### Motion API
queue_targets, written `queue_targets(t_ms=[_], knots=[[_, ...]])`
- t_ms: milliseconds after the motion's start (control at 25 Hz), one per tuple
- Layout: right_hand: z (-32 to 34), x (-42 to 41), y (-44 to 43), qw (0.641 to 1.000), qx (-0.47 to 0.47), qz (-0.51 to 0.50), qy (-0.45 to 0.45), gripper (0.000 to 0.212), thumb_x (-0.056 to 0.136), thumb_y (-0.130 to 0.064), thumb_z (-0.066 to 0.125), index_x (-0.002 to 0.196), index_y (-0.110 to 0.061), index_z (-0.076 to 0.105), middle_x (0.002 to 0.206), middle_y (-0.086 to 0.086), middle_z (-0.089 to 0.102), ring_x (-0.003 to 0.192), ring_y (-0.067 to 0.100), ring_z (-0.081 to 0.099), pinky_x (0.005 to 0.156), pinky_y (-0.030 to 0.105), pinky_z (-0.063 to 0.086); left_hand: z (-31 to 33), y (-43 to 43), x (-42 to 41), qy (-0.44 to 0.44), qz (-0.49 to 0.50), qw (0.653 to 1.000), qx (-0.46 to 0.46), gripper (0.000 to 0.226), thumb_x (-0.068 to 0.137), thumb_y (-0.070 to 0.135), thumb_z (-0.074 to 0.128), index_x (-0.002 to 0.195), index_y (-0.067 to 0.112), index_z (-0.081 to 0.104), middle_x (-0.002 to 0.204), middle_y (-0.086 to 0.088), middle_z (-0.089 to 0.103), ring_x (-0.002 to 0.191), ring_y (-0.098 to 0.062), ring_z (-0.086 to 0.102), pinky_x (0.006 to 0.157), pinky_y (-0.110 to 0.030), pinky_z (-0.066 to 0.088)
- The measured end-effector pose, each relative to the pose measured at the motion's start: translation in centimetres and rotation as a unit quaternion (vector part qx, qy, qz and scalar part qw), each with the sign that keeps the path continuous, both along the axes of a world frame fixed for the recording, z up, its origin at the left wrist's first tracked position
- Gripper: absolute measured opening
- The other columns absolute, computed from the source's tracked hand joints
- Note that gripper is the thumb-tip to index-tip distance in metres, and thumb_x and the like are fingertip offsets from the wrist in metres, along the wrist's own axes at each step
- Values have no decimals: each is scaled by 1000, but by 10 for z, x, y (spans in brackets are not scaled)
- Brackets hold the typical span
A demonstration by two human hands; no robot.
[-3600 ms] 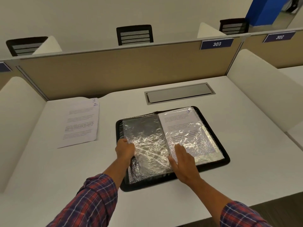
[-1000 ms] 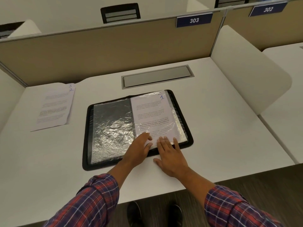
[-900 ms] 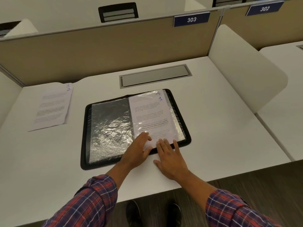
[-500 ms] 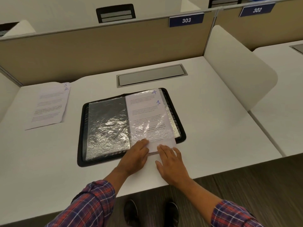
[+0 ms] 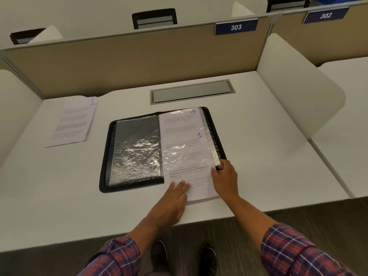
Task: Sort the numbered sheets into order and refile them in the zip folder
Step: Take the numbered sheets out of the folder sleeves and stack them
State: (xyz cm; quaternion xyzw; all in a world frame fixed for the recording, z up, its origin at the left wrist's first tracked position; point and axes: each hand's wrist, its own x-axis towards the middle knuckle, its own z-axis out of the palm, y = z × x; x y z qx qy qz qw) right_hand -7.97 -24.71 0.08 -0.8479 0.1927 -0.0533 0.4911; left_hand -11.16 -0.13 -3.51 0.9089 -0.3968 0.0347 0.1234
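A: What has moved since half a second ago?

B: In the head view, the sheet marked 1 (image 5: 196, 184) has slid further out of its plastic sleeve (image 5: 207, 150) toward the person. Its near end now lies past the edge of the zip folder (image 5: 104, 156), on the desk (image 5: 268, 148). The sheet marked 4 (image 5: 179, 116), which only peeked out before, shows much more of its top.

A: And the hands?

B: The left hand (image 5: 171, 202) lies flat, its fingers straight and pressing on the near left corner of sheet 1. It holds nothing. The right hand (image 5: 226, 181) has shifted to the sleeve's near right corner with its fingers bent. I cannot tell whether it pinches the plastic or only steadies it.

A: How far along is the job?

B: Early, I'd judge. The sheets marked 3 and 2 (image 5: 71, 122) lie stacked at the far left of the desk, well apart from the folder. Sheet 1 is about halfway out and sheet 4 is in the sleeve. The left-hand sleeve (image 5: 135, 148) looks empty.

A: So what's left?

B: Freeing 1 and 4, ordering all four, refiling them, and presumably zipping the folder shut.
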Motion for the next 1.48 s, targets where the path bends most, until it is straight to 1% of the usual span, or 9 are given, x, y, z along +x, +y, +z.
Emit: queue_targets(t_ms=[240, 360, 480, 680, 800, 960, 1200, 1360, 1480], knots=[[8, 22, -17, 989, 88, -19, 115, 27, 95, -31, 74, 113, -14, 64, 106, 1, 67, 97, 19, 63, 85, 36, 54, 5, 4, -39, 34, -17, 998, 50, 18, 104, 25, 48, 113, 13, 58, 164, -16, 36, 158, -30, 23, 127, -56, 19], [5, 23, -18, 982, 139, -25, 124, 20, 90, -30, 80, 97, -16, 69, 100, 2, 71, 95, 23, 69, 90, 50, 61, 7, 9, -51, 50, -34, 997, 46, 20, 105, 26, 44, 114, 13, 57, 164, -14, 37, 157, -27, 24, 127, -55, 19], [6, 15, -12, 981, 152, -31, 117, 19, 89, -24, 83, 98, -17, 67, 101, 2, 70, 96, 25, 70, 91, 49, 61, 13, 13, -57, 67, -45, 995, 54, 23, 106, 27, 42, 116, 12, 57, 164, -14, 36, 157, -25, 24, 128, -53, 17], [5, -11, 7, 981, 144, -46, 123, 11, 94, -16, 74, 103, -22, 69, 103, 3, 75, 92, 23, 73, 86, 46, 63, 38, 23, -65, 225, 23, 973, -51, 43, 104, 53, 47, 131, 22, 58, 164, 2, 39, 155, -9, 25, 129, -37, 20], [6, -34, 14, 982, 139, -44, 119, 8, 99, -15, 67, 102, -17, 74, 102, 4, 76, 91, 23, 74, 85, 46, 63, 43, 26, -68, 284, 198, 910, -229, 53, 104, 48, 55, 149, 23, 45, 146, 10, 54, 137, -8, 49, 115, -23, 39], [14, -64, 26, 982, 144, -45, 116, 9, 103, -18, 62, 102, -15, 71, 101, 5, 74, 92, 26, 73, 84, 47, 63, 58, 25, -62, 338, 344, 798, -360, 53, 106, 33, 57, 154, 19, 39, 148, 7, 47, 132, -9, 46, 105, -27, 40], [33, -100, 38, 982, 164, -53, 80, 7, 104, -17, 62, 102, -14, 68, 101, 8, 74, 93, 30, 73, 85, 51, 63, 69, 30, -61, 432, 402, 683, -431, 70, 105, 39, 58, 164, 21, 23, 168, -6, 32, 150, -26, 38, 115, -44, 41], [47, -112, 45, 981, 172, -53, 67, 6, 102, -13, 63, 104, -13, 69, 103, 10, 75, 94, 33, 74, 83, 52, 64, 84, 38, -69, 495, 392, 618, -468, 70, 106, 41, 57, 163, 18, 24, 149, -2, 53, 117, -17, 60, 93, -38, 48], [54, -114, 53, 982, 174, -48, 54, 7, 100, -10, 65, 104, -11, 70, 103, 12, 75, 94, 35, 74, 83, 55, 64, 82, 49, -73, 527, 387, 578, -489, 65, 103, 40, 63, 159, 20, 36, 133, 0, 65, 108, -18, 68, 95, -43, 55]])
